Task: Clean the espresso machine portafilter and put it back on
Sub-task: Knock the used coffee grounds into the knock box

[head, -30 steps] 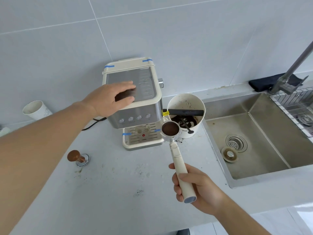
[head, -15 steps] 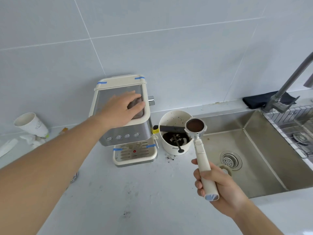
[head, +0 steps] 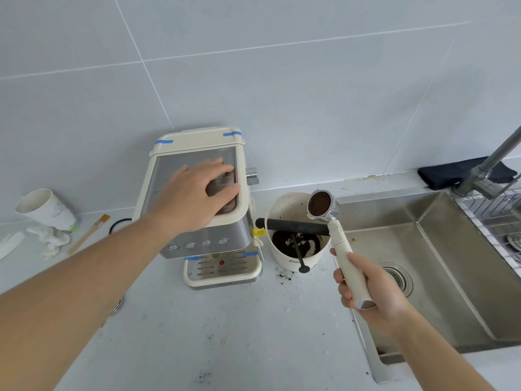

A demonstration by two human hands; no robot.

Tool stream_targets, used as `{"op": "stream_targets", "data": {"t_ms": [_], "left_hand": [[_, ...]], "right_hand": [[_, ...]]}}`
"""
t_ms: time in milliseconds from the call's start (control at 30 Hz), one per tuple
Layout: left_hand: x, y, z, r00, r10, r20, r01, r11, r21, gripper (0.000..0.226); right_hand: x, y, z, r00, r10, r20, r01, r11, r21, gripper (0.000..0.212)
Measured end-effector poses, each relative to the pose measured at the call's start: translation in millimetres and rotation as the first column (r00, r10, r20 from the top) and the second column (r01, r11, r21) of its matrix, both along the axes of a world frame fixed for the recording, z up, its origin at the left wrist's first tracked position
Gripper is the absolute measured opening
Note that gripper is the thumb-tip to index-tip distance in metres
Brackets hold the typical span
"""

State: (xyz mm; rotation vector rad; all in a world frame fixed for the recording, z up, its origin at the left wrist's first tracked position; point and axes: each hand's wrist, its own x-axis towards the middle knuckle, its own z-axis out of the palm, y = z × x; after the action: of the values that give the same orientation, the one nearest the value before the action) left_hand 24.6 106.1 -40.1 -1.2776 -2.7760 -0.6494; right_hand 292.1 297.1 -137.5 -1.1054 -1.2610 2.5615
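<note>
The right hand [head: 375,292] is wrapped around the cream handle of the portafilter [head: 342,249], fingers curled tight on its lower end. The portafilter is held in the air, its metal basket tilted toward the camera and full of dark coffee grounds [head: 319,203], hanging above the far right rim of the knock box [head: 296,261]. The knock box is a cream tub standing on the desk [head: 225,334] just to the right of the espresso machine [head: 203,210], with a black bar across its mouth and wet grounds inside. Loose grounds are scattered on the desk in front of it.

The left hand [head: 194,193] lies flat on top of the espresso machine, fingers spread and relaxed, pressing on the lid and gripping nothing. The machine has blue tape at its corners and a drip tray at the front.

To the right, a steel sink [head: 451,292] is set into the desk, with a drain in its floor, a tap [head: 490,165] above it and a dark cloth [head: 445,173] behind the tap. At the far left stand a tilted paper cup [head: 45,207], a crumpled tissue [head: 53,238] and a small brush [head: 90,234].
</note>
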Motion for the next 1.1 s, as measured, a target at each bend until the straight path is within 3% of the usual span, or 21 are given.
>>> {"op": "stream_targets", "data": {"t_ms": [233, 367, 500, 800, 1100], "left_hand": [[-2.6, -1.2, -3.1, 1.0, -0.005, -0.011, 0.004, 1.0, -0.005, 0.055], [-3.3, -1.1, -3.3, 1.0, -0.006, -0.004, 0.006, 1.0, -0.001, 0.054], [-3.2, -0.9, -3.6, 1.0, 0.0, -0.008, 0.0, 1.0, -0.007, 0.058], [-3.0, -1.3, -4.1, 1.0, 0.001, -0.004, -0.001, 1.0, 0.006, 0.052], [-2.4, -1.3, -1.9, 1.0, 0.001, 0.005, -0.001, 1.0, 0.008, 0.063]], "right_hand": [[-17.4, 11.5, 4.0, 0.991, 0.029, 0.131, -0.069, 0.948, 0.311, 0.014], [-23.9, 15.1, -2.1, 0.976, 0.035, 0.215, -0.147, 0.834, 0.531, 0.018], [-27.0, 17.6, -5.9, 0.948, 0.009, 0.317, -0.244, 0.662, 0.709, 0.034], [-31.5, 14.2, 0.1, 0.912, 0.028, 0.409, -0.389, 0.372, 0.843, 0.036], [-34.7, 13.2, -9.4, 0.921, -0.036, 0.387, -0.353, 0.34, 0.872, 0.044]]}}
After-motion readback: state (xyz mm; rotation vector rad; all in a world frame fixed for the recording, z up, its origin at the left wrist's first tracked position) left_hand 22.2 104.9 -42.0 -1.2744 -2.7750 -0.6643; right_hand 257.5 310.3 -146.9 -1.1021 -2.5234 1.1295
